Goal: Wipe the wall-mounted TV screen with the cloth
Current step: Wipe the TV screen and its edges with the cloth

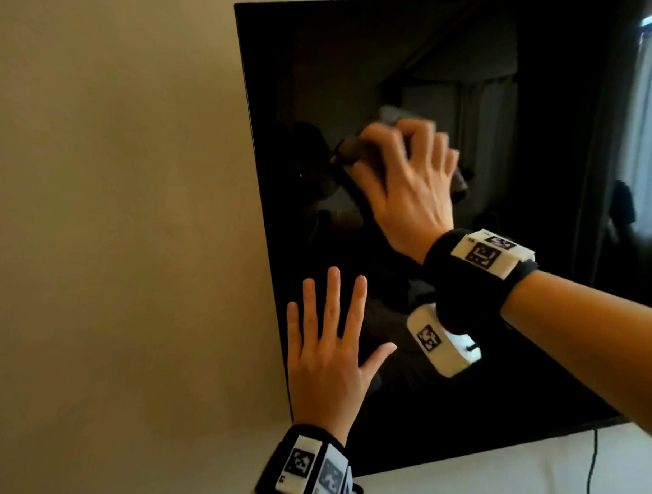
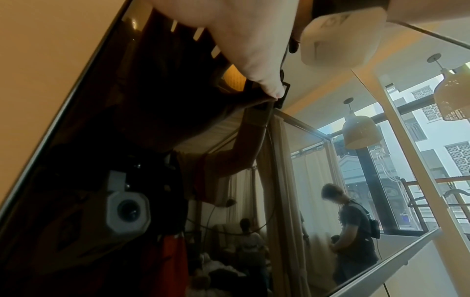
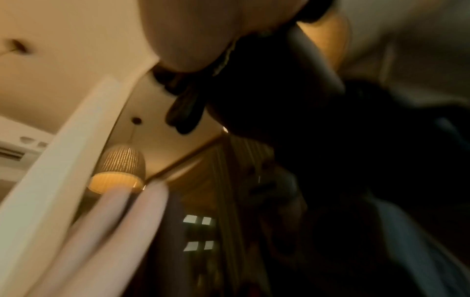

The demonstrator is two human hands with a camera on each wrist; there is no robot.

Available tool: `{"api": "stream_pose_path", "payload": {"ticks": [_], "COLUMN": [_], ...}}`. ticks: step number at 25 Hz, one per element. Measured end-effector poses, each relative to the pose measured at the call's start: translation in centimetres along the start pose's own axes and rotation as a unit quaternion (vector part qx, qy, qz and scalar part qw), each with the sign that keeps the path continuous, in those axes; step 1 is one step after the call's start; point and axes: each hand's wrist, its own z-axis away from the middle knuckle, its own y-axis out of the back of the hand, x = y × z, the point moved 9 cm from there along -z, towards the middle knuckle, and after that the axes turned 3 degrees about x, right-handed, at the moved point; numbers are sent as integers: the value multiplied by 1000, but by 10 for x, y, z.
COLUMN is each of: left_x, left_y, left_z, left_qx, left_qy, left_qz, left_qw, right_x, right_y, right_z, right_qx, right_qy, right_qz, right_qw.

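Note:
The black wall-mounted TV screen (image 1: 525,312) fills the right of the head view and mirrors the room. My right hand (image 1: 398,146) is on the upper middle of the glass, fingers curled round a bunched grey cloth (image 1: 350,150) that it presses against the screen; the hand hides most of the cloth. My left hand (image 1: 332,332) lies flat on the lower left of the screen beside the bezel, fingers straight and spread, holding nothing. In the left wrist view the thumb (image 2: 254,60) touches the glass (image 2: 152,124). The right wrist view is motion-blurred.
A beige wall (image 1: 110,219) runs left of the TV's edge. Below the TV is a white surface (image 1: 495,478) with a thin black cable (image 1: 592,459) hanging down. A bright window reflects at the screen's right edge (image 1: 647,120).

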Motion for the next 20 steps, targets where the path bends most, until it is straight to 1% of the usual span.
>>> {"api": "stream_pose_path", "payload": {"ticks": [2,3,6,7,8,9,10,11,13,14,15,16,17,18,20], "left_x": [-1,0,-1,-2,-3,-2,0,3,9,10,9,9,9,10,10], "left_y": [2,2,3,3,1,-2,-6,-11,-22,-25,-27,-28,-28,-28,-28], "left_z": [1,0,-1,3,10,21,34,48,67,71,71,71,71,71,73], "left_qx": [2,2,-5,-11,-17,-25,-36,-48,-71,-77,-78,-76,-71,-63,-53], "left_qy": [2,2,2,4,5,5,1,-6,-15,-12,-8,-7,-7,-9,-9], "left_qz": [3,5,14,20,28,36,38,35,24,20,16,12,7,5,11], "left_qw": [1000,1000,1000,1000,999,999,999,998,997,997,997,997,997,998,999], "right_x": [-31,-32,-18,-26,-39,-52,-57,-55,-52,-58,-70,-81,-86,-84,-71], "right_y": [-12,-13,-3,-6,-10,-15,-18,-17,-13,-15,-21,-27,-30,-31,-23], "right_z": [15,13,-9,-5,6,16,20,16,5,10,22,36,43,37,17], "right_qx": [-48,-56,-26,-29,-43,-65,-83,-89,-67,-67,-81,-106,-124,-128,-92], "right_qy": [131,150,55,75,139,211,253,253,189,188,229,287,324,323,233], "right_qz": [2,5,-2,-1,0,6,11,14,2,-3,-1,3,13,21,21], "right_qw": [990,987,998,997,989,975,964,963,980,980,970,952,938,937,968]}}
